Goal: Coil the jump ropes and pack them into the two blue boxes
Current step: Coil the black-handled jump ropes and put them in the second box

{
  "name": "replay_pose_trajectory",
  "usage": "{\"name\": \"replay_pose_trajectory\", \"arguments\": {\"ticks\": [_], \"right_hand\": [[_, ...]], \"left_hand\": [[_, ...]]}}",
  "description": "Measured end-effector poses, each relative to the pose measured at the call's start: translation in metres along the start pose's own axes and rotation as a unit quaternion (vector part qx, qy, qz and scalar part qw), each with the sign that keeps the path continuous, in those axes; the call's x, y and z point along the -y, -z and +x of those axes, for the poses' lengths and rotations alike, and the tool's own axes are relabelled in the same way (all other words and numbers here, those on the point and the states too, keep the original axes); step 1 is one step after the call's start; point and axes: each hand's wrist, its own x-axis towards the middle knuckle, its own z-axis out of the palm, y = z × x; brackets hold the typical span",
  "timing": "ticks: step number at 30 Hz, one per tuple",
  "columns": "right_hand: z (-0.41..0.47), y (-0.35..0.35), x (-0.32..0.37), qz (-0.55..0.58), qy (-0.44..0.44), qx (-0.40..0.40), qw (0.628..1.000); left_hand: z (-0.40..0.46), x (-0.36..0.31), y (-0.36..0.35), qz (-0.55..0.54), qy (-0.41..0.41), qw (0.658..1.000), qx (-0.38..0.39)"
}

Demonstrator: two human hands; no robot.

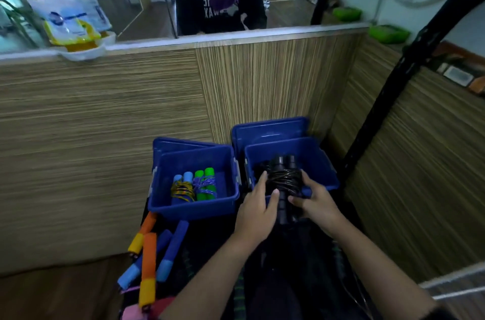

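Note:
Two blue boxes stand side by side against the wood-grain wall. The left box (194, 204) holds a coiled light-blue-handled rope (182, 188) and a coiled green-handled rope (206, 184). Over the front rim of the right box (315, 159), both hands hold a black jump rope bundle (284, 183), its cord wound round the black handles. My left hand (258, 204) grips its left side. Gripping the right side is my right hand (312, 199). Loose orange-yellow handles (148, 248) and blue handles (168, 251) lie in front of the left box.
Blue lids (270, 130) lean behind the boxes. A wood-grain partition rises behind and to the right, with a glass pane on top. A person in dark clothes stands beyond the glass. A black curved pole (409, 57) runs up the right side. Pink handles (133, 313) lie at the bottom.

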Motion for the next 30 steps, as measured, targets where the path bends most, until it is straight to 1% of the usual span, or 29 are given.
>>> {"name": "replay_pose_trajectory", "arguments": {"ticks": [3, 5, 7, 9, 11, 13, 15, 17, 20, 22, 28, 30], "right_hand": [[0.047, 0.018, -0.004, -0.04, -0.015, -0.009, 0.999], [0.08, 0.028, -0.015, -0.063, -0.027, -0.017, 0.998], [0.111, 0.034, -0.032, -0.067, -0.072, -0.024, 0.995], [0.132, 0.036, -0.041, -0.059, -0.125, -0.023, 0.99], [0.147, 0.035, -0.049, -0.081, -0.154, -0.013, 0.985], [0.157, 0.032, -0.055, -0.11, -0.175, 0.022, 0.978], [0.166, 0.029, -0.062, -0.14, -0.18, 0.047, 0.973], [0.172, 0.026, -0.07, -0.175, -0.182, 0.055, 0.966], [0.175, 0.022, -0.071, -0.259, -0.205, 0.114, 0.937], [0.178, 0.019, -0.072, -0.309, -0.208, 0.135, 0.918], [0.187, 0.015, -0.077, -0.324, -0.224, 0.111, 0.912], [0.187, 0.015, -0.078, -0.281, -0.228, 0.088, 0.928]], "left_hand": [[0.04, 0.002, -0.01, 0.042, 0.011, 0.999, -0.001], [0.061, 0.014, -0.018, 0.12, 0.022, 0.993, 0.004], [0.076, 0.028, -0.027, 0.208, 0.037, 0.977, 0.022], [0.085, 0.042, -0.035, 0.248, 0.032, 0.968, 0.012], [0.092, 0.055, -0.043, 0.25, 0.023, 0.968, -0.004], [0.095, 0.061, -0.048, 0.254, 0.03, 0.967, -0.005], [0.096, 0.062, -0.05, 0.243, 0.036, 0.969, -0.011], [0.096, 0.062, -0.052, 0.232, 0.038, 0.972, -0.014], [0.095, 0.06, -0.053, 0.245, 0.037, 0.969, -0.012], [0.095, 0.059, -0.053, 0.259, 0.035, 0.965, -0.013], [0.095, 0.066, -0.057, 0.295, 0.03, 0.955, -0.029], [0.095, 0.066, -0.058, 0.295, 0.025, 0.954, -0.04]]}}
